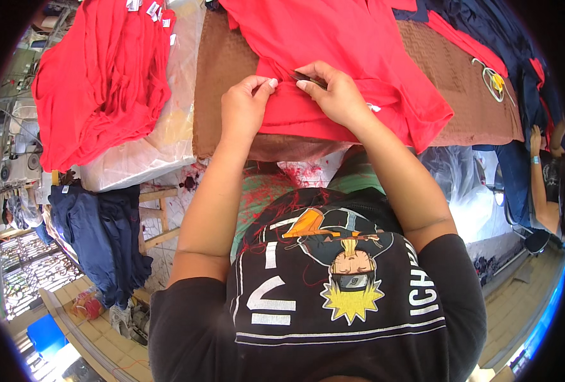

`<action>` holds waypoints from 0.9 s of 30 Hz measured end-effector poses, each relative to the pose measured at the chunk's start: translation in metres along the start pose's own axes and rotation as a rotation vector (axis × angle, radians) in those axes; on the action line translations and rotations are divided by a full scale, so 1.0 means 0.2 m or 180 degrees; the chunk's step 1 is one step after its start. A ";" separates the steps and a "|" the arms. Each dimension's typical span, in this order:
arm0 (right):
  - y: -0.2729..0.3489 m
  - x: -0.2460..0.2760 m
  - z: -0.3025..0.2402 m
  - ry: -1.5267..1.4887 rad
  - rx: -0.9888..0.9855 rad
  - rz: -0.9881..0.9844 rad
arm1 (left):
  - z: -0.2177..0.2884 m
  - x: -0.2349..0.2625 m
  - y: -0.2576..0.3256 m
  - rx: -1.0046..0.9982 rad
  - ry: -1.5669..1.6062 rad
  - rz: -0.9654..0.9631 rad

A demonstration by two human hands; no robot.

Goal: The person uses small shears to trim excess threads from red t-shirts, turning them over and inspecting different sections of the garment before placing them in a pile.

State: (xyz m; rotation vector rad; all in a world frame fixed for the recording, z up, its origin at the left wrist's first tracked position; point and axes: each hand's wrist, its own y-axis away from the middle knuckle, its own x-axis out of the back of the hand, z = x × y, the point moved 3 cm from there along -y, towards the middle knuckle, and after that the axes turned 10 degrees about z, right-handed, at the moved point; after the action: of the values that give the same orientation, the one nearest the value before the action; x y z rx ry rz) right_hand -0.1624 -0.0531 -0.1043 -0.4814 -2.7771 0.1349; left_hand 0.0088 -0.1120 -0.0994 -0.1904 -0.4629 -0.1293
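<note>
A red garment (346, 44) lies spread on a brown mat-covered table (222, 76) in front of me. My left hand (247, 105) pinches the hem of the red garment between thumb and fingers. My right hand (333, 92) rests on the same hem a little to the right and holds a small dark thread snip (306, 78) against the cloth. Both hands are close together at the near edge of the garment.
A heap of red garments (98, 76) sits on clear plastic at the left. Dark blue garments (101, 235) hang over a wooden frame at lower left. More blue cloth (499, 38) lies at the right, where another person's arm (540, 184) shows. Red thread scraps (263, 191) litter my lap.
</note>
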 end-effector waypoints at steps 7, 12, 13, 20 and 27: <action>-0.04 0.02 0.01 -0.0069 0.0043 0.0101 | -0.14 -0.02 -0.05 0.0375 0.0964 -0.0213; -0.05 -0.06 -0.04 0.0359 0.0497 -0.0111 | -0.12 -0.02 -0.05 0.0297 0.0788 -0.0224; -0.05 -0.08 -0.06 0.0475 0.0589 -0.0107 | -0.13 -0.01 -0.05 0.0227 0.0656 -0.0228; -0.06 -0.10 -0.05 0.0701 0.0270 -0.0079 | -0.04 -0.02 0.02 -0.0094 0.0836 -0.0127; 0.00 -0.08 -0.11 0.0793 0.0304 0.0049 | -0.01 -0.03 0.04 -0.0551 -0.0466 0.0090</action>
State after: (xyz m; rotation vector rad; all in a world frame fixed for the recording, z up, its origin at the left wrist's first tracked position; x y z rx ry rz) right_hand -0.1416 -0.0582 -0.0876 -0.4617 -2.5117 0.1959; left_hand 0.0057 -0.1035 -0.1042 -0.3779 -0.5949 -0.1281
